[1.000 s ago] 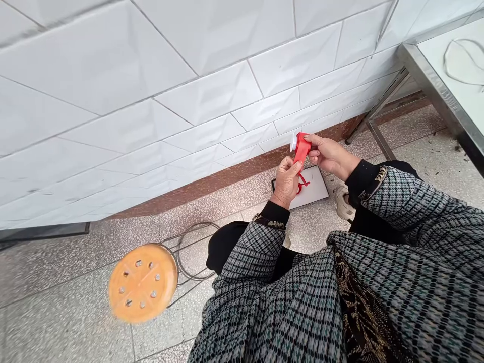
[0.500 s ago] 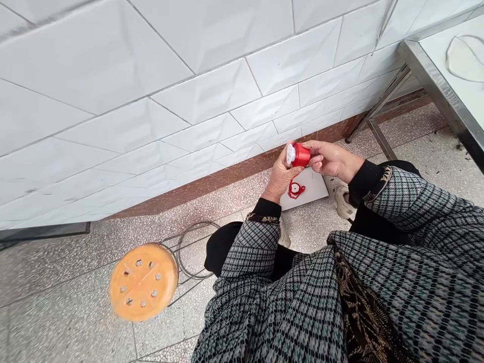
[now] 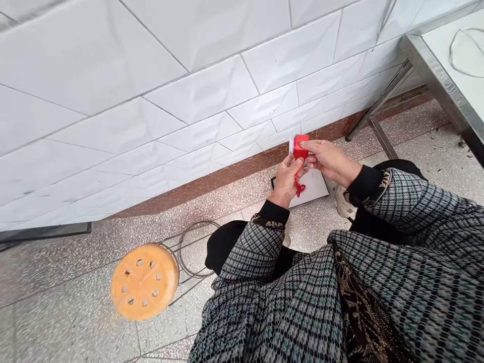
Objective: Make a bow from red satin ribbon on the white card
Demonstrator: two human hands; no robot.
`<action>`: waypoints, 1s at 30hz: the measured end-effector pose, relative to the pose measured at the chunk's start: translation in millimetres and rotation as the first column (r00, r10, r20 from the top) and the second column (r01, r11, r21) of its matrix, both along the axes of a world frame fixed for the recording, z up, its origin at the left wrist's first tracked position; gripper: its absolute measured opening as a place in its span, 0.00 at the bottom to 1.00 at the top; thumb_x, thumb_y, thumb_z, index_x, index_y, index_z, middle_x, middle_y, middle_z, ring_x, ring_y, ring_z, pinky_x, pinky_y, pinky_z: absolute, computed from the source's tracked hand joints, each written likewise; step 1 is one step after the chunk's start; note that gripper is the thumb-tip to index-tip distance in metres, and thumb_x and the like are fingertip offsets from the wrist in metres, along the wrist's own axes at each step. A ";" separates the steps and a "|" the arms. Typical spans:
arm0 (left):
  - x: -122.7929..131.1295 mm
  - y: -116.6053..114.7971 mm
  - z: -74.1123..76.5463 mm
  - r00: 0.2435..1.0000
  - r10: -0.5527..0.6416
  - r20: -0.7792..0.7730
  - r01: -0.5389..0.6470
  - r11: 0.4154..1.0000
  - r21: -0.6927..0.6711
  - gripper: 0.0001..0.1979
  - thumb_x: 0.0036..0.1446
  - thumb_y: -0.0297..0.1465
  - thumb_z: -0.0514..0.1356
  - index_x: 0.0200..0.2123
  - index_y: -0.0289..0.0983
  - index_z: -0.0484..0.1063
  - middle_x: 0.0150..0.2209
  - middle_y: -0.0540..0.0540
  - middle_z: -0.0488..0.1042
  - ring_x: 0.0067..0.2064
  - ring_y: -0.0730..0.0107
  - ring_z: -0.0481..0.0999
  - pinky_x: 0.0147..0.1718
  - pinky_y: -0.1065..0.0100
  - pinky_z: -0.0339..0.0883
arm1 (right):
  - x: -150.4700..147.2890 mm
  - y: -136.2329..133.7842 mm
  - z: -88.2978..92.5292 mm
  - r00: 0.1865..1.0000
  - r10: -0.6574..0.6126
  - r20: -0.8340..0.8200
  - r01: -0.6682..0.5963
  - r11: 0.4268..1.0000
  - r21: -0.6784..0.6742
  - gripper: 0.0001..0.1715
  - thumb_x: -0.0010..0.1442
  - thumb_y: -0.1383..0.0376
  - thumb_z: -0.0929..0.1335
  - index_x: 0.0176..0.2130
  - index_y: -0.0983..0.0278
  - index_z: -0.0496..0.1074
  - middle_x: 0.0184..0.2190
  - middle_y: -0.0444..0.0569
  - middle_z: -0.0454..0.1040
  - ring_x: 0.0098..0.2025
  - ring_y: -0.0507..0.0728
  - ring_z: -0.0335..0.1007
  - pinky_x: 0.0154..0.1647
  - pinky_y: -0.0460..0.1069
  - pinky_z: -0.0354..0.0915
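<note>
Both hands are out in front of me, low near the wall. My left hand [image 3: 284,180] is closed on the lower part of a small red object with a white end face [image 3: 301,143]; I cannot tell its exact kind. From the right, my right hand [image 3: 328,157] pinches the same object, thumb pressed on its flat side. A thin red looped piece [image 3: 300,189] shows just below my left hand. Whether it hangs from the red object or lies apart is unclear. Under the hands a flat white panel [image 3: 312,187] with a dark edge lies on the floor.
An orange round stool [image 3: 145,282] with holes in its seat and wire-like legs stands at the left. White tiled wall [image 3: 212,80] rises ahead. A metal-framed table [image 3: 440,75] with a white top and thin cord [image 3: 451,53] is at the right.
The red object has been turned and raised slightly, so its white face now shows edge-on. My left hand has shifted lower on it, and the looped red piece looks different and narrower.
</note>
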State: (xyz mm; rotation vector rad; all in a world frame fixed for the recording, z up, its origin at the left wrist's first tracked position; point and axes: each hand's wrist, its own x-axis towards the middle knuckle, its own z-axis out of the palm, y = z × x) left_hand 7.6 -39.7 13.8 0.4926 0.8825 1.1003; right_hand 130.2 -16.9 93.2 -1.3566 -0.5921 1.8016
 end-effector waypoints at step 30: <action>-4.4 2.0 -14.2 0.979 0.099 -0.180 -0.070 0.985 0.160 0.31 0.45 0.40 0.78 0.51 0.42 0.73 0.23 0.58 0.67 0.21 0.83 0.58 0.20 0.74 0.50 | 13.1 21.0 6.8 0.957 -0.109 -0.268 0.023 0.952 -0.306 0.10 0.73 0.71 0.63 0.37 0.66 0.68 0.18 0.38 0.62 0.14 0.42 0.44 0.10 0.36 0.50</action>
